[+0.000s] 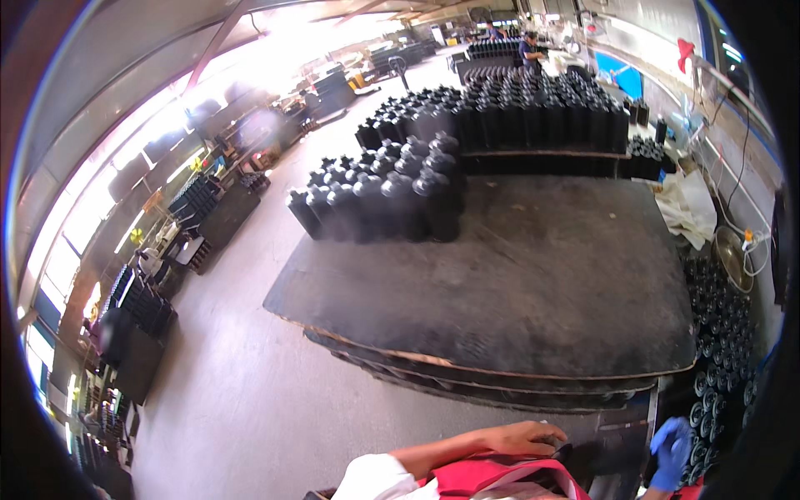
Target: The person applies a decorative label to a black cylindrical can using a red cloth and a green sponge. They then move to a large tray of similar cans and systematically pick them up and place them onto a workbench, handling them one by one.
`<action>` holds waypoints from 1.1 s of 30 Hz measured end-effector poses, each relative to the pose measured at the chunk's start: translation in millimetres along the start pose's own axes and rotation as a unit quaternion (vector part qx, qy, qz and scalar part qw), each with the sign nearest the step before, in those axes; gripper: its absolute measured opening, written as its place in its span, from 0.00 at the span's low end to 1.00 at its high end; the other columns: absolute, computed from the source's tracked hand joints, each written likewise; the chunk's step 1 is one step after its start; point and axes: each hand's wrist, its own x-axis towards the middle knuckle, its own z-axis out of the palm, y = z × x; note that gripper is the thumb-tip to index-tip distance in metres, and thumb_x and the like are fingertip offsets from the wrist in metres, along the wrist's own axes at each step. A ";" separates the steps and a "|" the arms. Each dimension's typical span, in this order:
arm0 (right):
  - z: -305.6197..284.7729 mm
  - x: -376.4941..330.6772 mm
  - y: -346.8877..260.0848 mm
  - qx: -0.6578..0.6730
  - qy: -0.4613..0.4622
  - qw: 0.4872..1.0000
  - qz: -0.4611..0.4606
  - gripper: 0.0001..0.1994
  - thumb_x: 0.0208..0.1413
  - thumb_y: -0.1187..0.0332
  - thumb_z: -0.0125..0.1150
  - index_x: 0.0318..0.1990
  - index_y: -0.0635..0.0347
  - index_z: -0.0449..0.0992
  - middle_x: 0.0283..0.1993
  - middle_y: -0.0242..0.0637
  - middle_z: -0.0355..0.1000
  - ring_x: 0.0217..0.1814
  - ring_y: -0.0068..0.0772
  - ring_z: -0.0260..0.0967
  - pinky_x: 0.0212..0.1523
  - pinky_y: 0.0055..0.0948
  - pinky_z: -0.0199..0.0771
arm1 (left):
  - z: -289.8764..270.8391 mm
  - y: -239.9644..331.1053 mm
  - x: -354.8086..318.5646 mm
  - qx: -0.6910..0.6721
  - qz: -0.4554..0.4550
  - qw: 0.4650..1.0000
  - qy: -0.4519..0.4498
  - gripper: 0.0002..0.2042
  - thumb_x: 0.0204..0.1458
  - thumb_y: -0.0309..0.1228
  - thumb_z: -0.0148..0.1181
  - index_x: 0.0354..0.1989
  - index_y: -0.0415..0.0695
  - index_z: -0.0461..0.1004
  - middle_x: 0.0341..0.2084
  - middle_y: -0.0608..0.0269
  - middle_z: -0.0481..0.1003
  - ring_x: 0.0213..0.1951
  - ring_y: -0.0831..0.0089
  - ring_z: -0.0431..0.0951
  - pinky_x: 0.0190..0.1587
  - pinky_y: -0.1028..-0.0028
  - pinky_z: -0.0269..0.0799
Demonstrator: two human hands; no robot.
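Observation:
My bare left hand (pixel 532 437) is low in the view, in front of the red apron, its fingers curled by a small black object (pixel 564 452). What it grips is too dark to make out. My right hand (pixel 672 450), in a blue glove, is at the lower right with its fingers bent inward, beside densely packed black bottles (pixel 718 358). A dark, blurred shape lies between the hands; I cannot tell its kind. Ahead is a stack of dark boards (pixel 533 283), with a block of upright black bottles (pixel 379 196) on its far left part.
Beyond the boards, many more black bottles (pixel 542 117) stand in rows. A pale cloth (pixel 687 208) and a round metal dish (pixel 733 258) are by the right wall. Grey floor (pixel 242 367) runs along the left, past loaded workbenches. A person (pixel 530 52) is at the far end.

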 end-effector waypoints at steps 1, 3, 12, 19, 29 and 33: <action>36.3 45.1 -55.3 0.034 -0.083 0.995 -0.034 0.23 0.49 0.51 0.64 0.40 0.66 0.77 0.34 0.42 0.77 0.32 0.33 0.74 0.32 0.28 0.74 | -24.3 20.2 -26.1 -0.020 0.023 0.999 0.025 0.21 0.59 0.37 0.53 0.58 0.41 0.64 0.49 0.53 0.72 0.50 0.69 0.72 0.52 0.69 0.67; 113.6 137.7 -136.1 0.038 -0.211 0.974 -0.065 0.25 0.37 0.49 0.72 0.28 0.67 0.79 0.25 0.40 0.76 0.29 0.36 0.73 0.33 0.31 0.71 | -70.7 39.6 -76.6 0.008 0.044 0.990 0.136 0.19 0.56 0.31 0.56 0.56 0.40 0.67 0.47 0.55 0.73 0.48 0.70 0.73 0.51 0.70 0.69; 379.5 491.5 -215.2 -0.254 -0.387 0.811 -0.358 0.21 0.36 0.73 0.70 0.43 0.63 0.77 0.45 0.39 0.72 0.49 0.35 0.70 0.53 0.30 0.68 | -321.2 115.8 -144.5 0.440 0.102 0.600 0.660 0.33 0.45 0.38 0.68 0.57 0.38 0.61 0.51 0.48 0.65 0.53 0.53 0.63 0.55 0.61 0.62; 505.8 684.5 -139.9 -0.354 -0.443 0.795 -0.215 0.28 0.30 0.66 0.74 0.46 0.60 0.77 0.45 0.41 0.74 0.48 0.37 0.71 0.52 0.31 0.70 | -446.9 98.1 -95.8 0.499 -0.073 0.554 0.663 0.39 0.44 0.50 0.62 0.59 0.35 0.57 0.51 0.39 0.62 0.55 0.46 0.61 0.56 0.57 0.58; 545.8 733.5 -106.4 -0.428 -0.529 0.716 -0.155 0.29 0.29 0.67 0.73 0.47 0.60 0.77 0.42 0.40 0.76 0.43 0.34 0.74 0.45 0.29 0.74 | -475.2 126.5 -85.0 0.482 -0.219 0.637 0.560 0.24 0.46 0.44 0.60 0.42 0.35 0.69 0.48 0.40 0.64 0.47 0.46 0.70 0.46 0.53 0.67; 547.5 732.3 -111.0 -0.446 -0.530 0.699 -0.178 0.38 0.30 0.67 0.73 0.56 0.59 0.70 0.45 0.37 0.74 0.43 0.35 0.72 0.43 0.30 0.74 | -511.7 140.4 -90.3 0.429 -0.315 0.704 0.470 0.31 0.39 0.46 0.63 0.48 0.34 0.66 0.51 0.37 0.67 0.53 0.52 0.71 0.54 0.65 0.69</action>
